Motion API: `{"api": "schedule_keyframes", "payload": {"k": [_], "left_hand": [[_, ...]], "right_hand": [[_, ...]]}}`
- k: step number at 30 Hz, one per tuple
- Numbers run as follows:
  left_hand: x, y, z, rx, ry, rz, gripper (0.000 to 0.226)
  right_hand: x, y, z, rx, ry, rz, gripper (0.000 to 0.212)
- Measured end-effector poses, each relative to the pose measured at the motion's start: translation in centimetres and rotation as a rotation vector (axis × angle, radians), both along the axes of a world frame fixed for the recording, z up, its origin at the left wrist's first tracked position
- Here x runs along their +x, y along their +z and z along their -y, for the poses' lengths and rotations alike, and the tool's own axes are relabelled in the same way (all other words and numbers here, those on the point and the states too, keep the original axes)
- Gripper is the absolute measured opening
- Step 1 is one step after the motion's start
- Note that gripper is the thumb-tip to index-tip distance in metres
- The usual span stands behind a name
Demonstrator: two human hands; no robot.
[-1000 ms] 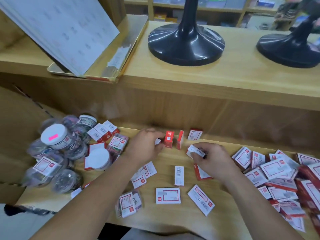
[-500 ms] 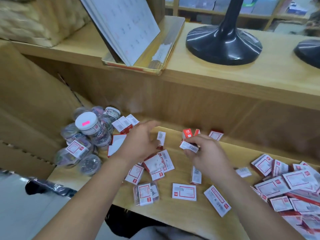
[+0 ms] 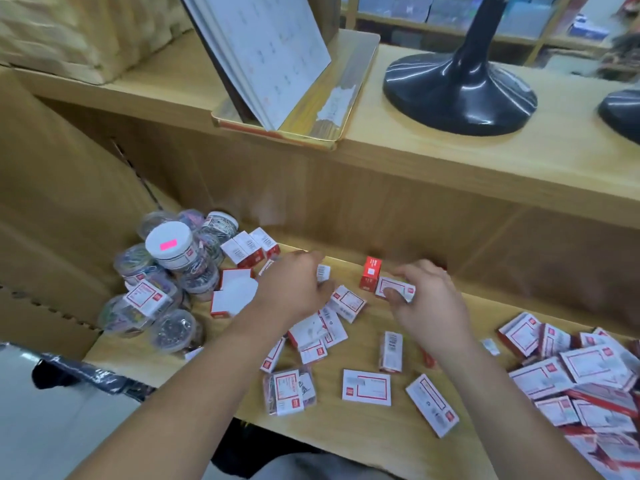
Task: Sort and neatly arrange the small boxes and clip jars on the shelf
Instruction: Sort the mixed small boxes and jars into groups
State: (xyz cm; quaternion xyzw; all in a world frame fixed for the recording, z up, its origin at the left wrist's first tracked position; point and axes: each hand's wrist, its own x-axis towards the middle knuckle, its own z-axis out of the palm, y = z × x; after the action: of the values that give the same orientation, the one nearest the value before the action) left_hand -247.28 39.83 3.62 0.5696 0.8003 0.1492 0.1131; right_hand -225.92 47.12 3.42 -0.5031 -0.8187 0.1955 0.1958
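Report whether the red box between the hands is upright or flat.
Upright: the red box stands on its narrow end, beside the white box that the right hand pinches.

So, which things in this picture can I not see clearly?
Head view only:
- Left hand: its back hides the fingertips, so a grip on the barcode box is unclear.
- Box pile: cut off by the right edge.
- Flat box label: print too small, blurred.
- Black stand: top cut off by the upper edge.
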Motion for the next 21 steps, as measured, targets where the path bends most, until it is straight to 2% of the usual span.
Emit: {"api": "schedule_keyframes", "payload": {"k": [2, 4, 6, 9, 12, 15, 16, 18, 21], "left_hand": [[0.6, -0.1, -1.1, -0.076, 0.034, 0.03, 0.037], [0.8, -0.3, -1.7, -0.107, 0.051, 0.085, 0.034], [0.6, -0.4, -2.0, -0.096, 0.062, 0.1, 0.034], [0.7, 0.3, -2.2, 0.014, 0.063, 0.106, 0.047], [1.2, 1.3, -2.2, 0.101, 0.0, 0.117, 0.047], [1.2, 1.2, -1.7, -0.017, -0.042, -0.047, 0.02], [1.0, 0.9, -1.6, -0.067, -0.028, -0.084, 0.018], [0.9, 0.3, -1.4, -0.058, -0.024, -0.095, 0.024], [2.7, 0.2, -2.4, 0.118, -0.118, -0.004, 0.032]], "right_hand": [[0.3, -0.6, -1.4, -0.075, 0.011, 0.148, 0.039], [0.1, -1.4, -2.2, -0.143, 0.038, 0.248, 0.039], [-0.1, -1.7, -2.6, -0.14, 0.046, 0.336, 0.036], [0.1, -1.8, -2.3, -0.078, 0.04, 0.384, 0.036], [1.1, -1.2, -1.9, -0.071, -0.015, 0.274, 0.028], [2.3, -0.4, -1.5, -0.096, -0.062, 0.055, 0.024], [2.6, -0.2, -1.4, -0.096, -0.07, -0.002, 0.025], [3.4, 0.3, -0.9, -0.086, -0.083, -0.058, 0.026], [4.9, 1.0, -0.5, -0.081, -0.151, -0.091, 0.03]]}}
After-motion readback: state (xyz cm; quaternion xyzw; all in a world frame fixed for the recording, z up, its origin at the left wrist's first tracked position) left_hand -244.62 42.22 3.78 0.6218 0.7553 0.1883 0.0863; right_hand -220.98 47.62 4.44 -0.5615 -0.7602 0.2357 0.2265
